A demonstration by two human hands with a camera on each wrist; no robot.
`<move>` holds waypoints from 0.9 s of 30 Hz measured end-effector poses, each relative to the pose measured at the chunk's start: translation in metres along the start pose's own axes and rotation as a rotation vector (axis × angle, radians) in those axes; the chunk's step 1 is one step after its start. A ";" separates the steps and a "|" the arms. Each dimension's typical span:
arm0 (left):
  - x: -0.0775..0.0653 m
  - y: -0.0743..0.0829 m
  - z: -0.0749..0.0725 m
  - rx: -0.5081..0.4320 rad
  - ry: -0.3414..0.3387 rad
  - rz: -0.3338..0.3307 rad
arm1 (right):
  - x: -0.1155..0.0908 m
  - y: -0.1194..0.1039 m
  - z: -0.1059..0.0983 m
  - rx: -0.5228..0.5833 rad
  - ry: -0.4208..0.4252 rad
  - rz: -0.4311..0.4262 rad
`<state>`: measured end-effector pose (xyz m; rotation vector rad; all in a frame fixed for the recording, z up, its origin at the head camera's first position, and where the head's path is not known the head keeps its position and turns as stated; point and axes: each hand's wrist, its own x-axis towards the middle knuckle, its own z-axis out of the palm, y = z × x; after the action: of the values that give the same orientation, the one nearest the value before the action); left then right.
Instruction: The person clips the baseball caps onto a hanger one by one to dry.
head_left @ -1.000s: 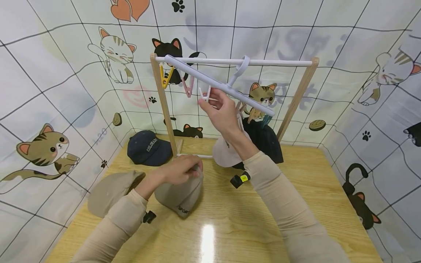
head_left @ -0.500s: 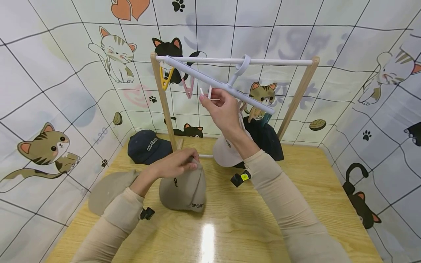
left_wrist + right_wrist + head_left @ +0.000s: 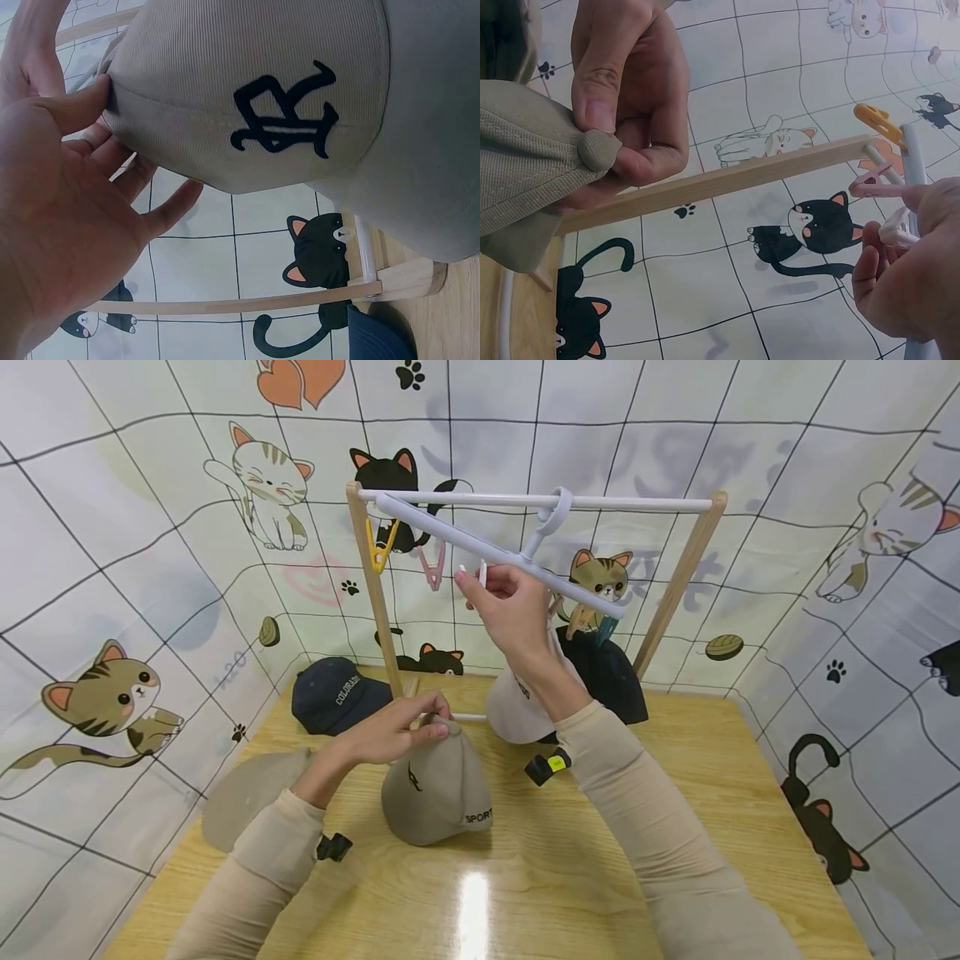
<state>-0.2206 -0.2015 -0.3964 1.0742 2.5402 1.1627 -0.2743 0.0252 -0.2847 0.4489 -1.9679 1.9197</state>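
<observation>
A grey-beige cap (image 3: 435, 785) with dark lettering hangs from my left hand (image 3: 390, 727). Thumb and fingers pinch its crown by the top button, plain in the right wrist view beside the cap (image 3: 525, 157). Up under the lilac hanger (image 3: 465, 539), my right hand (image 3: 517, 614) pinches a white clothespin (image 3: 482, 574). A pink clothespin (image 3: 432, 568) and a yellow one (image 3: 381, 547) hang from the hanger's left arm. On the hanger's right side, a white cap (image 3: 517, 706) and a black cap (image 3: 603, 677) hang by clothespins, partly behind my right arm.
The hanger hooks tilted over the white rail (image 3: 637, 503) of a wooden-legged rack (image 3: 678, 585). At the left of the table (image 3: 540, 877) lie a navy cap (image 3: 337, 697) and a khaki cap (image 3: 251, 793). Patterned cloth walls stand round the table.
My left hand has lifted the grey-beige cap by its top and carried it slightly right and up, turning it. My right hand stays under the hanger, the white clothespin turned in its fingers.
</observation>
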 end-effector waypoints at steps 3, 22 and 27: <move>0.000 0.000 0.000 -0.027 -0.011 -0.012 | -0.001 -0.001 0.000 -0.029 0.015 0.010; 0.013 0.003 0.000 -0.109 -0.043 0.026 | 0.001 -0.004 0.000 -0.226 0.110 -0.044; 0.016 0.004 0.000 -0.079 -0.051 0.039 | 0.001 -0.005 -0.002 -0.229 0.095 -0.058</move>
<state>-0.2302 -0.1889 -0.3911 1.1241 2.4241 1.2180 -0.2727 0.0273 -0.2803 0.3409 -2.0574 1.6251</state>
